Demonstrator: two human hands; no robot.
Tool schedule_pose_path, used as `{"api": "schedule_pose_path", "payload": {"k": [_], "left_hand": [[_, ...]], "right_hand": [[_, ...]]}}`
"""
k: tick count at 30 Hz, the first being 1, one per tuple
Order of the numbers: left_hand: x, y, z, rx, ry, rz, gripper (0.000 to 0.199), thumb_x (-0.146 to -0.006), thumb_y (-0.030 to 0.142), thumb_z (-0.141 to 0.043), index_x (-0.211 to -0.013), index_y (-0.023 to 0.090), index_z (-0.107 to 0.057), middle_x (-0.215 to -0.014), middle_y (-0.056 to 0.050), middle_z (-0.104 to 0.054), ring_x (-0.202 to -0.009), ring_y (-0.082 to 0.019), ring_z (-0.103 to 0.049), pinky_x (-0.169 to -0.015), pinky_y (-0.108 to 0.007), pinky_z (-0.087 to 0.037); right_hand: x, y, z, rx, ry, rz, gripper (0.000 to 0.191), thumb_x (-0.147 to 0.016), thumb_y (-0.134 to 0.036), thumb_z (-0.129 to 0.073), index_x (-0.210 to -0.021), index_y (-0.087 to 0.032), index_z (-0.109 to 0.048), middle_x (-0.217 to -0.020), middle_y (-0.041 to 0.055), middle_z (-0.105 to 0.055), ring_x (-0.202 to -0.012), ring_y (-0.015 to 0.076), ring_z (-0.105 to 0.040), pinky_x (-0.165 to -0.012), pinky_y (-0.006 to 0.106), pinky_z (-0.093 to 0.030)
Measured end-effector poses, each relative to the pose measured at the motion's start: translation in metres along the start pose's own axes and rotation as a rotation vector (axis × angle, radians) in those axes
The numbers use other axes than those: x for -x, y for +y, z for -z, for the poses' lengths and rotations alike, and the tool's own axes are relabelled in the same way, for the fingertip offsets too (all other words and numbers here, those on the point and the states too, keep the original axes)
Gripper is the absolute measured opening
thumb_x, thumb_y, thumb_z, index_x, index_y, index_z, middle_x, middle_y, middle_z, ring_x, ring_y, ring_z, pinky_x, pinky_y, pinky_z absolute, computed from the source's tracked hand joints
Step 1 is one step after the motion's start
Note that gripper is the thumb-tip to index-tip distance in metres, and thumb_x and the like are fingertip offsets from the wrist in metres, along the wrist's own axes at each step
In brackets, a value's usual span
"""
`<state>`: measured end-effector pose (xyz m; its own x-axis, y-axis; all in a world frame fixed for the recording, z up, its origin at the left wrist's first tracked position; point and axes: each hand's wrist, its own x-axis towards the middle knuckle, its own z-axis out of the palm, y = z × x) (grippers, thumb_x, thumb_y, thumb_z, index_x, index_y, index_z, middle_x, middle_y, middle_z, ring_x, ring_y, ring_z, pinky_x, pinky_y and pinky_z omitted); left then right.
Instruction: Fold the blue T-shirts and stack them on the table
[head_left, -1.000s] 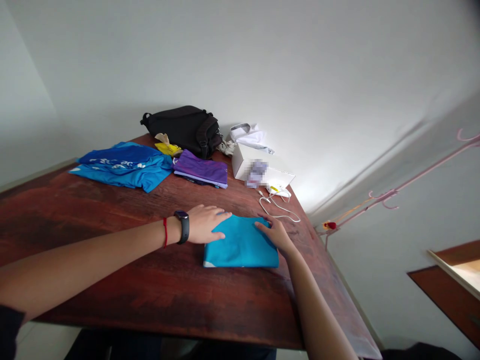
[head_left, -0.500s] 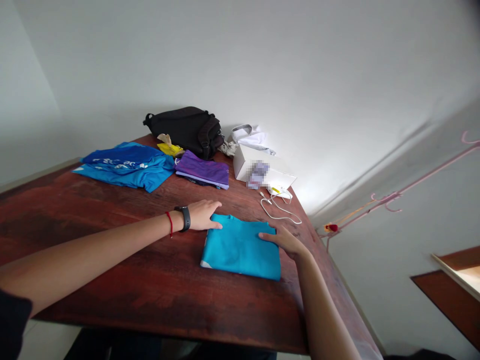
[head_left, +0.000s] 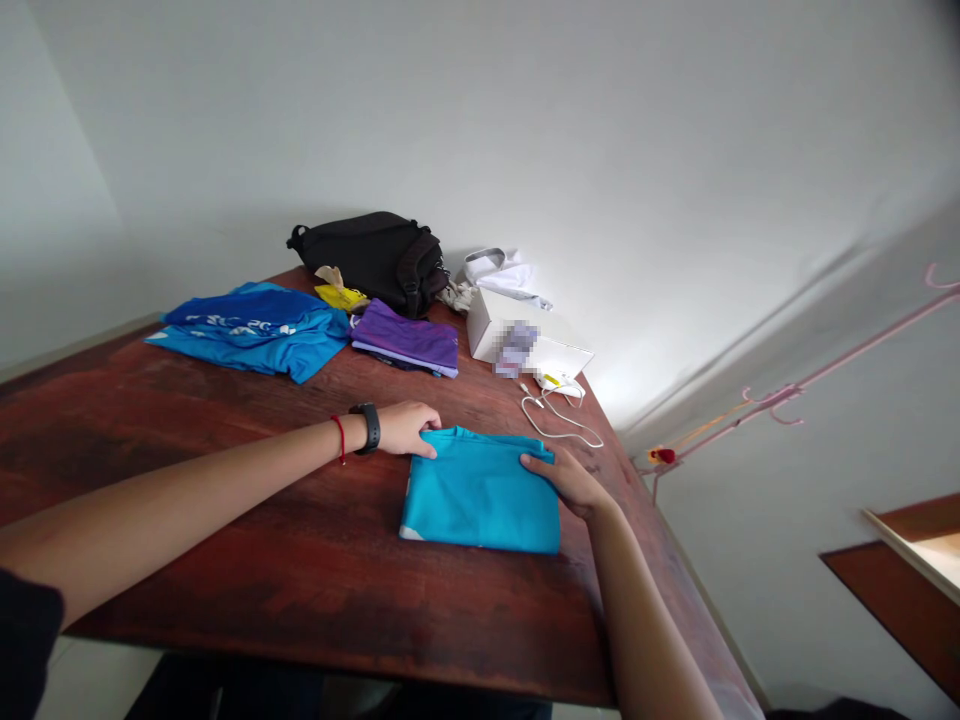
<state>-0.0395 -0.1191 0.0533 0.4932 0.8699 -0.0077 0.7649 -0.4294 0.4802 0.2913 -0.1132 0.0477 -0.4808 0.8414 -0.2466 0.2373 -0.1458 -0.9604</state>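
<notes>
A turquoise folded shirt (head_left: pixel 480 495) lies on the wooden table in front of me, a small white patch at its lower left corner. My left hand (head_left: pixel 409 428), with a dark watch and a red string on the wrist, pinches the shirt's far left corner. At the far right corner, my right hand (head_left: pixel 568 478) grips the cloth, thumb on top and fingers underneath, mostly hidden. The far edge between both hands is slightly raised and creased.
Blue shirts (head_left: pixel 255 325) lie at the table's far left. Beside them are a folded purple garment (head_left: pixel 409 335), a yellow item (head_left: pixel 341 297) and a black bag (head_left: pixel 367 255). Right of these stand a white box (head_left: pixel 525 325) and a white cable (head_left: pixel 555 425). A pink rack (head_left: pixel 795 390) stands right.
Both hands have closed on the far corners of the turquoise shirt. Its far edge has lifted a little, and the cloth has shifted slightly away from me.
</notes>
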Motion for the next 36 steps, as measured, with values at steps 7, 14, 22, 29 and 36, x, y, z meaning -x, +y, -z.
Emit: {"api": "schedule_pose_path", "payload": {"k": [7, 14, 22, 29, 36], "left_hand": [[0.000, -0.002, 0.017, 0.006, -0.140, -0.030, 0.026, -0.073, 0.038, -0.067, -0.061, 0.019, -0.054, -0.061, 0.002, -0.056, -0.058, -0.015, -0.047, -0.055, -0.028, -0.025], [0.006, -0.011, 0.048, -0.022, -0.018, -0.035, 0.021, -0.073, 0.040, -0.069, -0.077, 0.020, -0.064, -0.074, 0.001, -0.062, -0.068, -0.017, -0.055, -0.057, -0.026, -0.031], [0.028, -0.012, 0.098, 0.270, -0.163, 0.185, 0.030, -0.080, 0.045, -0.069, -0.097, 0.022, -0.059, -0.078, -0.001, -0.070, -0.051, -0.019, -0.068, -0.047, -0.024, -0.044], [0.019, -0.037, 0.175, 0.455, 0.172, 0.354, 0.031, -0.071, 0.035, -0.079, -0.087, 0.021, -0.056, -0.078, -0.001, -0.070, -0.076, -0.029, -0.075, -0.061, -0.031, -0.057], [-0.009, -0.089, 0.202, 0.138, 0.783, 0.081, 0.024, -0.070, 0.025, -0.075, -0.092, 0.019, -0.067, -0.088, -0.003, -0.072, -0.086, -0.025, -0.071, -0.080, -0.036, -0.054]], "right_hand": [[-0.009, 0.006, -0.009, -0.023, 0.060, 0.054, 0.049, -0.075, -0.053, -0.081, -0.111, -0.021, -0.072, -0.117, 0.0095, -0.075, -0.106, 0.0328, -0.070, -0.096, 0.049, -0.056], [-0.007, -0.001, -0.003, 0.062, -0.072, 0.099, 0.040, -0.075, -0.046, -0.083, -0.105, -0.020, -0.075, -0.109, 0.0066, -0.076, -0.102, 0.0295, -0.068, -0.095, 0.045, -0.052], [-0.026, -0.047, -0.009, 0.275, -0.074, 0.103, 0.025, -0.078, -0.043, -0.080, -0.088, -0.020, -0.074, -0.075, 0.0010, -0.069, -0.063, 0.0136, -0.059, -0.057, 0.025, -0.048], [-0.103, -0.110, -0.036, -0.021, -0.003, 0.131, 0.033, -0.069, -0.029, -0.083, -0.097, -0.020, -0.067, -0.093, 0.0055, -0.073, -0.077, 0.0212, -0.073, -0.065, 0.030, -0.060], [-0.201, -0.141, -0.050, 0.091, 0.370, 0.651, 0.030, -0.072, -0.023, -0.067, -0.101, -0.020, -0.067, -0.108, 0.0054, -0.075, -0.107, 0.0248, -0.068, -0.094, 0.041, -0.055]]}}
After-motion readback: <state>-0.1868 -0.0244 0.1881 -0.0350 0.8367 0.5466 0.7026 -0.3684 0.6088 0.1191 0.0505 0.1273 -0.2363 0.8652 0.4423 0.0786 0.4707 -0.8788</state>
